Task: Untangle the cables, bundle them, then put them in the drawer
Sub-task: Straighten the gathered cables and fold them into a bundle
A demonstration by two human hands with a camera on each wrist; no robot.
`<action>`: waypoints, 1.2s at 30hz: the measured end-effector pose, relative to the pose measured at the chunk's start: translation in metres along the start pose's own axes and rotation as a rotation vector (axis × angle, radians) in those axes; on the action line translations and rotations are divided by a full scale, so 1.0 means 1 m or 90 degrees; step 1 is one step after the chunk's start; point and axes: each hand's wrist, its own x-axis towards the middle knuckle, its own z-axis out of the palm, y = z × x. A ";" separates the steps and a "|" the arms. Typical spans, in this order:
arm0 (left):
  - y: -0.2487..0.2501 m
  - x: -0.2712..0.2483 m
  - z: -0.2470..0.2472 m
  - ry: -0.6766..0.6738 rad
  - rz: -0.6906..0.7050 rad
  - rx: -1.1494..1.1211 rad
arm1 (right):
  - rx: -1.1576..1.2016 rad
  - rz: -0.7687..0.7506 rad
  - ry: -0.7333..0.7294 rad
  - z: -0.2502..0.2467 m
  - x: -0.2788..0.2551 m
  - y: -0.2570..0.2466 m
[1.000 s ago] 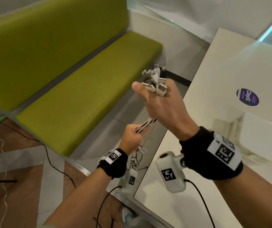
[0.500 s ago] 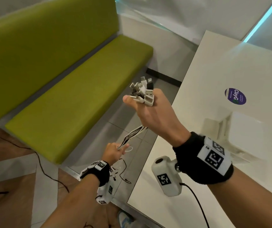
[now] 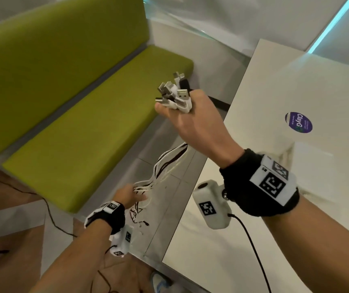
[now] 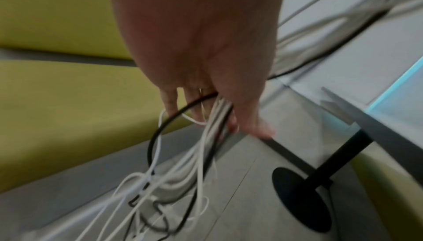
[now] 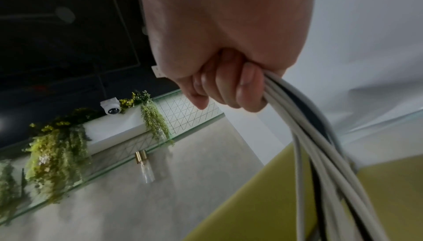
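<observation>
Several white cables and a black one (image 3: 165,166) hang as one bunch beside the table. My right hand (image 3: 175,106) is raised and grips the bunch just below its USB plugs (image 3: 174,94), which stick up out of the fist. In the right wrist view my curled right hand (image 5: 228,89) clamps the cables (image 5: 304,136). Lower down, my left hand (image 3: 134,194) has the strands running between thumb and fingers. In the left wrist view my left hand (image 4: 213,118) holds them loosely, and the loose ends (image 4: 160,199) dangle near the floor. No drawer is in view.
A white table (image 3: 275,102) with a purple sticker (image 3: 298,122) lies to my right. Its black pedestal foot (image 4: 299,196) stands on the grey floor. A green bench (image 3: 85,134) runs along the left. Thin cords (image 3: 49,212) trail across the floor.
My left hand has slid down the bunch, away from my right hand, and its grip has loosened. The right hand keeps hold of the plug ends at about the same height.
</observation>
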 end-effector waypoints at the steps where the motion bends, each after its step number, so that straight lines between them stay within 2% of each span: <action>1: 0.006 -0.002 -0.007 -0.014 0.011 -0.015 | -0.003 0.003 0.007 -0.001 0.001 0.003; 5: 0.045 -0.008 -0.044 -0.110 0.125 -0.072 | 0.009 0.017 0.016 0.003 0.002 0.015; 9: 0.119 -0.044 -0.074 -0.182 0.347 -0.181 | 0.000 0.052 0.013 0.020 0.001 0.030; 11: 0.151 -0.061 -0.072 -0.137 0.409 -0.252 | -0.003 0.074 0.021 0.028 -0.001 0.037; 14: 0.181 -0.073 -0.050 0.019 0.423 -0.261 | -0.007 0.096 0.017 0.030 -0.005 0.040; 17: 0.187 -0.072 -0.026 0.132 0.455 -0.292 | -0.009 0.092 -0.009 0.026 -0.008 0.037; 19: 0.185 -0.067 -0.018 0.159 0.486 -0.323 | -0.015 0.091 -0.029 0.024 -0.009 0.031; 26: 0.158 -0.040 -0.005 0.183 0.397 -0.379 | -0.027 0.079 -0.081 0.011 -0.014 0.005; 29: 0.136 -0.032 0.007 0.215 0.337 -0.355 | -0.001 0.052 -0.078 -0.001 -0.018 -0.014; 33: 0.113 -0.024 0.023 0.264 0.333 -0.286 | 0.009 0.026 -0.103 -0.007 -0.023 -0.030; 36: 0.112 -0.018 0.022 0.230 0.281 -0.299 | -0.019 0.026 -0.133 0.004 -0.026 -0.032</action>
